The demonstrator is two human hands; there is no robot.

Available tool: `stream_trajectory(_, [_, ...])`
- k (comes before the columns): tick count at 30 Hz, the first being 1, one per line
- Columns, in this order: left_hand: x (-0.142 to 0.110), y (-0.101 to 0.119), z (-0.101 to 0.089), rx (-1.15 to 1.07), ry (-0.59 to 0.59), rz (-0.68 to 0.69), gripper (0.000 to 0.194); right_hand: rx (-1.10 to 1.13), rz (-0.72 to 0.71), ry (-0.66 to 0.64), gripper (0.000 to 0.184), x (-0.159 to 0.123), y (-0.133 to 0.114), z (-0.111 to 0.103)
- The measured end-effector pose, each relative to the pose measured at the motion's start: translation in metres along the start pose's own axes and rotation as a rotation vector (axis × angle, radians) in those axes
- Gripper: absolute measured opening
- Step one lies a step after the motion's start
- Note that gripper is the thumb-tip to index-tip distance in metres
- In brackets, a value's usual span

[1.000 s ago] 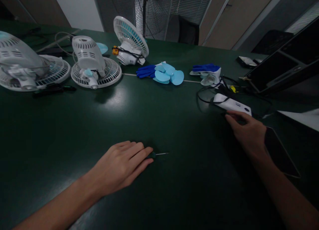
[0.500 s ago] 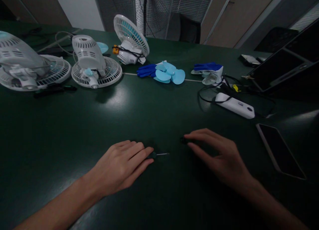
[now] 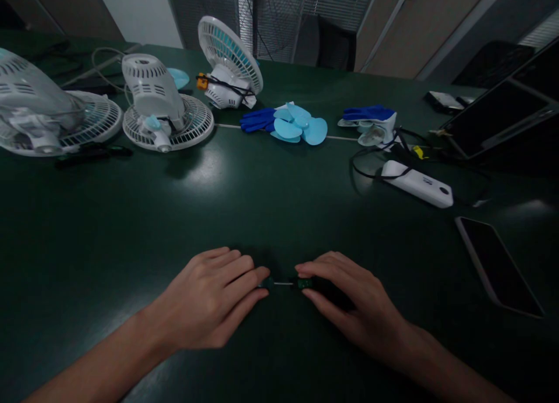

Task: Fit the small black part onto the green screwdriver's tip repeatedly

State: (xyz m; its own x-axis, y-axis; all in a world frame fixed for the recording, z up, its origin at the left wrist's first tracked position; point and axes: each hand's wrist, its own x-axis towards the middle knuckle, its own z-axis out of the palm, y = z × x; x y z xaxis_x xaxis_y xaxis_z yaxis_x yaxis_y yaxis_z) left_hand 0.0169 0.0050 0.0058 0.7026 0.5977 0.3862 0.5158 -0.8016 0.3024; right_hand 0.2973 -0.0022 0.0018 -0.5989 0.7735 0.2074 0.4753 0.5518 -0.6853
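Left hand (image 3: pixel 213 298): at the near side, left of the middle; your fingers are closed on a small screwdriver (image 3: pixel 269 283), and most of its handle is hidden under them.
Right hand (image 3: pixel 353 301): opposite, at the same depth; your thumb and finger make a narrow pinch on a small dark green piece (image 3: pixel 304 283).
Screwdriver direction: the thin shaft lies left to right, nearly level with the bench (image 3: pixel 279 211), and points from your left fingers to your right ones.
Shaft and piece: this is the important relation; the piece is just right of the tip, on the line of the shaft. They seem to meet, but I cannot tell if the tip is inside. Your right fingers are the nearer ones to the tip.
Phone (image 3: pixel 500 269): on the right, apart from your right hand, its screen dark.
White device (image 3: pixel 418 184): farther, at the right, with a black cable over its left end.
Blue fan blade (image 3: pixel 301 123): at the far middle, against a blue glove (image 3: pixel 257 120); another glove (image 3: pixel 371 113) is to the right.
Fans: two lie face down at the far left, the middle one (image 3: pixel 152 91) and a bigger one (image 3: pixel 41 94); a third (image 3: pixel 229 91) stands tilted, farther behind.
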Motion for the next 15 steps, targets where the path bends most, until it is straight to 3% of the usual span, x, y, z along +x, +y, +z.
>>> stream_trajectory(15, [-0.0029, -0.0032, 0.0019, 0.032, 0.056, 0.003, 0.028, -0.058, -0.011, -0.043, 0.044, -0.0003, 0.0038, -0.0016])
